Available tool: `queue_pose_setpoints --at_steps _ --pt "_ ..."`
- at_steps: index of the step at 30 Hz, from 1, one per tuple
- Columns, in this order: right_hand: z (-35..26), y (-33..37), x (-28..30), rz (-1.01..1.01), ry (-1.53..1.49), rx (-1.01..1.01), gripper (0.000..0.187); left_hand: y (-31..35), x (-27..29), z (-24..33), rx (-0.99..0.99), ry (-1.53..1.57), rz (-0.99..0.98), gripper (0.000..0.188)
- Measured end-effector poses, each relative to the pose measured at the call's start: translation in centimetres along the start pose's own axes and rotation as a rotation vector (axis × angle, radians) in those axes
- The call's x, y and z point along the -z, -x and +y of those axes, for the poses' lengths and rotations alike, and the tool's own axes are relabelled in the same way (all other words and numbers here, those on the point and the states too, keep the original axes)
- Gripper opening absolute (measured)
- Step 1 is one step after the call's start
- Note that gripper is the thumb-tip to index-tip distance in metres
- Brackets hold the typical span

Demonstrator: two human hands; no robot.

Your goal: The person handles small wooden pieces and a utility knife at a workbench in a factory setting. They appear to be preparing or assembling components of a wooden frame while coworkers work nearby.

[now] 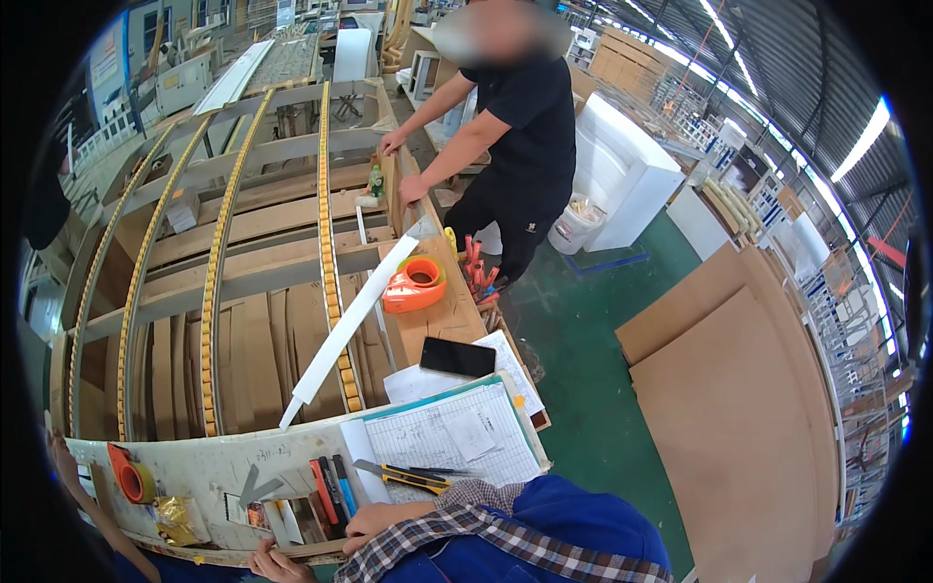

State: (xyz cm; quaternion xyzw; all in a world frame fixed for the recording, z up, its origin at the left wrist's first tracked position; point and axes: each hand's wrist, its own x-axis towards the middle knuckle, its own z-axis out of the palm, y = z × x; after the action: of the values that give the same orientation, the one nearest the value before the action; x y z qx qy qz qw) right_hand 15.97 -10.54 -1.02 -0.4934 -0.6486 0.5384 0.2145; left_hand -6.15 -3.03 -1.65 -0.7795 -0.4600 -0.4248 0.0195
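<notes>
At the bottom, my right hand [371,523] leans on the wooden edge [326,550] of the worktop, fingers bent over it. Lower and to the left, my left hand [279,565] is partly cut off by the picture's rim; its fingers are curled near the same edge. Between and above the hands lie several markers [328,494], grey metal pieces [258,488] and small cards. A yellow utility knife [413,477] rests beside my right sleeve, on a folder of gridded papers [452,423]. Left of these are an orange tape dispenser [126,476] and a yellow plastic packet [180,522].
A frame with yellow roller tracks [219,233] stands ahead, crossed by a white strip [352,330]. Beside it lie a phone [459,357] and another orange tape dispenser [416,285]. A co-worker [520,126] grips the frame. Brown boards [729,389] lean right; another forearm [97,515] shows far left.
</notes>
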Motion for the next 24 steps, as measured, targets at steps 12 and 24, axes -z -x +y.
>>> queue_pose_setpoints --at_steps 12,24 --pt "1.3 -0.2 -0.8 -0.026 -0.063 -0.048 0.057 0.2 0.2 -1.3 -0.227 -0.152 -0.073 0.026" --pt "0.1 0.0 -0.3 0.004 0.024 -0.024 0.053 0.7 -0.9 -1.7 -0.240 -0.118 0.085 0.032"
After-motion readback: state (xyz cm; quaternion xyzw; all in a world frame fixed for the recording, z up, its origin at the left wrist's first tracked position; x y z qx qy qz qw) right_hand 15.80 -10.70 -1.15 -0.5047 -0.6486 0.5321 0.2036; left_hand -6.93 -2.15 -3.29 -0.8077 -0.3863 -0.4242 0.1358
